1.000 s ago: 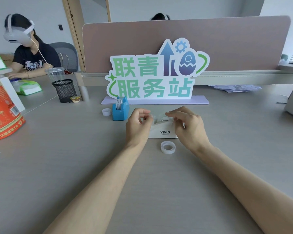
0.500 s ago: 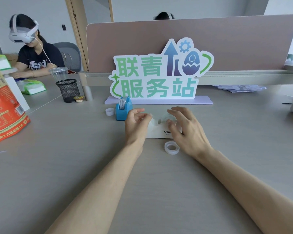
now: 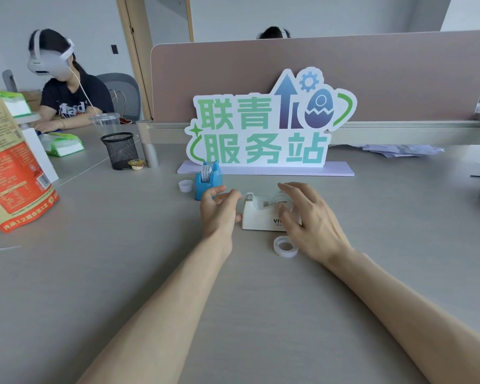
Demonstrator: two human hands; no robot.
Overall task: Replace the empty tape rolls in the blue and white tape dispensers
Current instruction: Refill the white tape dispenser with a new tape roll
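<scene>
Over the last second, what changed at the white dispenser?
Both hands came off it. The left hand drew back to the left with fingers loosely curled, its grip empty. The right hand opened, fingers spread over the right end of the white dispenser. Unchanged: the loose ring lying in front of it, the blue dispenser and the small ring beside it.

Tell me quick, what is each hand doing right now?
Left hand: open, fingers loosely curled, holding nothing, beside the white tape dispenser.
Right hand: open, fingers spread over the dispenser's right end; holding nothing.
</scene>
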